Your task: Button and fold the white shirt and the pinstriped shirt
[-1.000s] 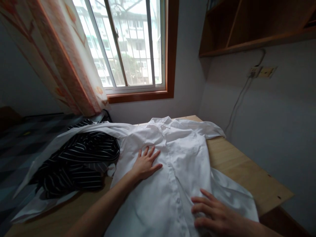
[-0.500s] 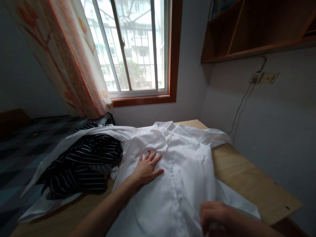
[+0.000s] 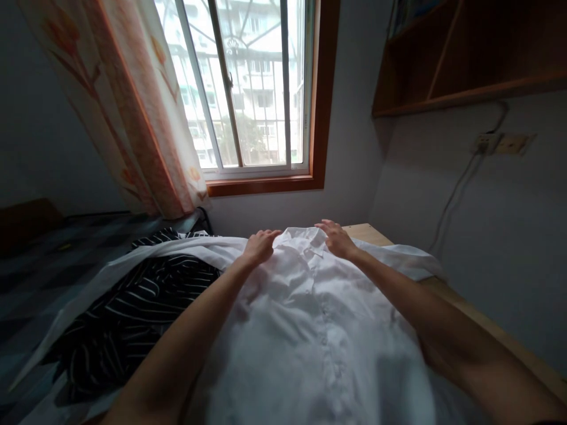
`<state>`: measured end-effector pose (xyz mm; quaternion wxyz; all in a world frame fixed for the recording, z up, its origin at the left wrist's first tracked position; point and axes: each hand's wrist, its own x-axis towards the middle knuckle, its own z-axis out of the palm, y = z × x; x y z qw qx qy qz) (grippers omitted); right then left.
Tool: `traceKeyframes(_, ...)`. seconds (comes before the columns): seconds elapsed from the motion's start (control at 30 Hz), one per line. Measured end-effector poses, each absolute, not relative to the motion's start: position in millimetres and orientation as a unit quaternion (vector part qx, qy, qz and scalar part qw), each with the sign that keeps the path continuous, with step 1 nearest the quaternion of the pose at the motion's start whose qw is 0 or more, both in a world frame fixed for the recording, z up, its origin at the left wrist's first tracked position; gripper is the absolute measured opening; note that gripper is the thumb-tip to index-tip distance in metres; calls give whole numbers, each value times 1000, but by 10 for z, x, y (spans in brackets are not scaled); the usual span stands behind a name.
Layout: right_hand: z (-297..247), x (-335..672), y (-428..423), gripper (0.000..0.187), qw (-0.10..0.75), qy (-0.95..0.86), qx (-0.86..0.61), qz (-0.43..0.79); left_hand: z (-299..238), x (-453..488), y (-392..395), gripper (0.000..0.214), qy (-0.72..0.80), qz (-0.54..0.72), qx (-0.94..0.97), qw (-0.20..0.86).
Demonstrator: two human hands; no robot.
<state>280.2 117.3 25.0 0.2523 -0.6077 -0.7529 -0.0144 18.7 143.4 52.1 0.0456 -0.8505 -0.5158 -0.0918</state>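
Note:
A white button-up shirt point(image 3: 305, 307) lies spread front side up on a wooden table, its collar point(image 3: 303, 235) toward the window. My left hand point(image 3: 260, 247) is at the shoulder just left of the collar, fingers stretched toward the collar's edge. On the other side, my right hand point(image 3: 337, 240) reaches the collar's right edge with its fingers extended and somewhat apart. Neither hand shows fabric clearly gripped, and the undersides of the fingers are hidden. Both forearms pass over the shirt's body.
A black-and-white striped garment point(image 3: 155, 295) lies bunched at left, partly under the shirt's sleeve. Beside it is a bed with checked bedding point(image 3: 26, 283). The wooden tabletop point(image 3: 370, 234) shows at the back right. A window point(image 3: 252, 88), curtain point(image 3: 133, 118) and wall shelf point(image 3: 425, 100) stand beyond.
My left hand has moved up from the shirt's chest to the left of the collar. My right hand has gone from near the hem to the collar's right side.

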Motion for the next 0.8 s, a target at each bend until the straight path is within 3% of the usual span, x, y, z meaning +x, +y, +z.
traceKeyframes(0.1, 90, 2759, 1588, 63, 160, -742, -651, -16, 423, 265, 1888, 59, -503, -58, -859, 78)
traceKeyframes(0.2, -85, 2738, 1793, 49, 129, -737, -664, -5, 263, 404, 2175, 57, -438, -25, -894, 91)
traceKeyframes(0.33, -198, 2822, 1858, 30, 109, -741, -662, -36, 90, 524, 2358, 28, -365, -24, -928, 70)
traceKeyframes(0.4, -158, 2956, 1852, 27, 104, -729, -675, -44, 101, 498, 2413, 24, -374, -48, -925, 53)
traceKeyframes(0.6, 209, 3445, 1925, 21, 113, -682, -722, 42, 569, 292, 2585, 29, -480, -45, -862, -154)
traceKeyframes(0.67, 261, 3422, 1981, 24, 131, -675, -724, 58, 682, 333, 2577, 32, -513, -44, -849, -118)
traceKeyframes(0.8, 36, 3015, 2020, 46, 184, -645, -740, 51, 470, 609, 2369, 36, -548, -114, -822, 111)
